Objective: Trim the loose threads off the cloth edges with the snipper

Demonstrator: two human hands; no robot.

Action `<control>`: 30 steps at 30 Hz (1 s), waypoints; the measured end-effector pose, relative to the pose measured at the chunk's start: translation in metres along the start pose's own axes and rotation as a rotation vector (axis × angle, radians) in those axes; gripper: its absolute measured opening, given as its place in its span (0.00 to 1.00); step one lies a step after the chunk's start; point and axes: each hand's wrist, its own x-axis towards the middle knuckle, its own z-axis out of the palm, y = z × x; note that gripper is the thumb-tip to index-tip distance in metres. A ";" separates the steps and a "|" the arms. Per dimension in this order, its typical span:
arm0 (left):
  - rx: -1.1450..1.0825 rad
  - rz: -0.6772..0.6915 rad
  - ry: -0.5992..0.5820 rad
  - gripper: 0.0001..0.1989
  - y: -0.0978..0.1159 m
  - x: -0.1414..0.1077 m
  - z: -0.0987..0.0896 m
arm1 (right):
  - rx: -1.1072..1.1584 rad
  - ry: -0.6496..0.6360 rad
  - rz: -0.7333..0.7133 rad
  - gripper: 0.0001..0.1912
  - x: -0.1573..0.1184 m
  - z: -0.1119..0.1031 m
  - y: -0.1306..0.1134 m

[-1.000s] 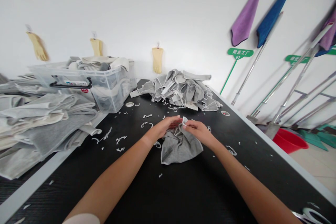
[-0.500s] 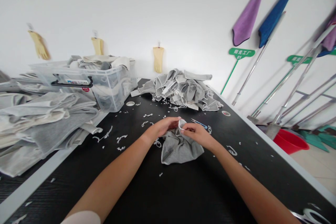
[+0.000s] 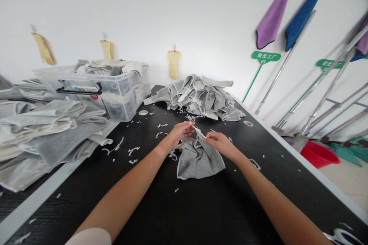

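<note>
A crumpled grey cloth [image 3: 198, 160] with white edging lies on the black table, its upper edge raised between my two hands. My left hand [image 3: 183, 132] pinches the cloth's white edge at the fingertips, on the far left side. On the right, my right hand [image 3: 219, 142] is closed on the same edge, thumb and fingers pressed together. The small snips [image 3: 212, 130] beyond my right hand are mostly hidden by it. White thread scraps [image 3: 173, 155] lie beside the cloth.
A heap of grey cloths [image 3: 198, 97] lies at the back. At left stand a clear plastic box [image 3: 120, 95] of cloths and a stack of grey cloths [image 3: 57, 134]. Scissors [image 3: 342, 236] lie at the lower right. A red basin [image 3: 319, 154] sits on the floor.
My hands have moved slightly apart, stretching the white edge between them. The left hand has shifted a little up, and the right hand a little to the right.
</note>
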 end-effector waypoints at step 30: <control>0.209 0.228 -0.020 0.24 0.027 -0.007 0.017 | -0.720 0.166 0.264 0.11 0.015 -0.056 0.102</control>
